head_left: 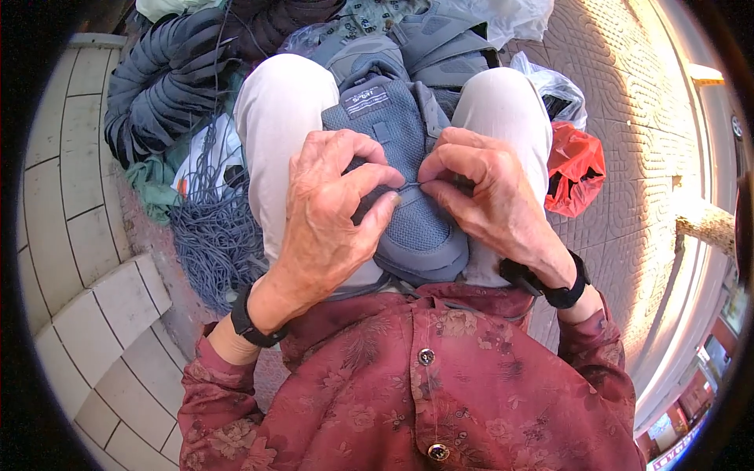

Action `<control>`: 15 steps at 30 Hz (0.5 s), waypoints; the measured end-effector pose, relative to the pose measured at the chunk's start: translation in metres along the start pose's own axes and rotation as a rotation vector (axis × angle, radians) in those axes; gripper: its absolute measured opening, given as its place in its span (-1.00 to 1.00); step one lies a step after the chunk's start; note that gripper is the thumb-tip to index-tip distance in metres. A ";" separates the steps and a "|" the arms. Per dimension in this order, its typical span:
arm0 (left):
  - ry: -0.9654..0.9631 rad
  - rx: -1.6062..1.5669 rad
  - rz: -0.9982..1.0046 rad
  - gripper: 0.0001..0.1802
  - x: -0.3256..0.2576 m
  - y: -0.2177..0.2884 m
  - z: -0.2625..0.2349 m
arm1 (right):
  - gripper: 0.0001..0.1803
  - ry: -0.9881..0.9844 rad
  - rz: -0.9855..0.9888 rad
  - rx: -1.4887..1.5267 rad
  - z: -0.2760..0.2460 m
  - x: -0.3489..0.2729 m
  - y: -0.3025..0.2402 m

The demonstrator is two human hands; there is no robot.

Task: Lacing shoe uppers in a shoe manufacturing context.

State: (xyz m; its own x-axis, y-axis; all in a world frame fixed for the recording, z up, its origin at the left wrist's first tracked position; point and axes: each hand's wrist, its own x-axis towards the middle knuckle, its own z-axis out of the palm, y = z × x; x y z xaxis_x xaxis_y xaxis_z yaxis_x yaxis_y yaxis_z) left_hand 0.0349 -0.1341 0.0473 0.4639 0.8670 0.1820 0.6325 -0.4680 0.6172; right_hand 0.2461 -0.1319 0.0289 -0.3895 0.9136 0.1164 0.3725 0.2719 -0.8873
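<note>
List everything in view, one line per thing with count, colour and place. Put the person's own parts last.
shoe: one, grey mesh, on the lap between the knees, toe toward the person.
thread: one thin strand, pinched between both hands over the shoe.
pile of cords: one, blue-grey, on the ground left of the left leg.
padded jacket: one, dark blue-grey, upper left.
red bag: one, red plastic, right of the right knee.
clear plastic bags: at least two, upper right.
tiled bench: one, pale, left side.
paved ground: tan, right side.
wristbands: two, black, one on each wrist.
shirt: one, red floral, bottom centre.
trousers: pale, both knees.
left hand: on the shoe's left side.
right hand: on the shoe's right side.
</note>
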 end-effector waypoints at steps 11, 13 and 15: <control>-0.006 -0.013 -0.020 -0.75 0.000 0.001 0.001 | -0.92 0.032 0.069 -0.024 0.002 -0.005 -0.001; -0.007 -0.012 -0.018 -0.75 0.000 0.001 0.001 | -0.92 0.032 0.070 -0.009 0.002 -0.004 -0.002; -0.008 -0.013 -0.015 -0.75 0.000 0.000 0.001 | -0.92 0.034 0.072 0.005 0.003 -0.004 -0.002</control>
State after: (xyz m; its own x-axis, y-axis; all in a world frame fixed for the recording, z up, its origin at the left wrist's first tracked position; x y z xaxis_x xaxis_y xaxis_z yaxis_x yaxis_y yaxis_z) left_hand 0.0355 -0.1344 0.0461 0.4596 0.8723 0.1667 0.6314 -0.4529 0.6295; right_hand 0.2441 -0.1365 0.0284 -0.3334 0.9404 0.0670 0.3944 0.2037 -0.8961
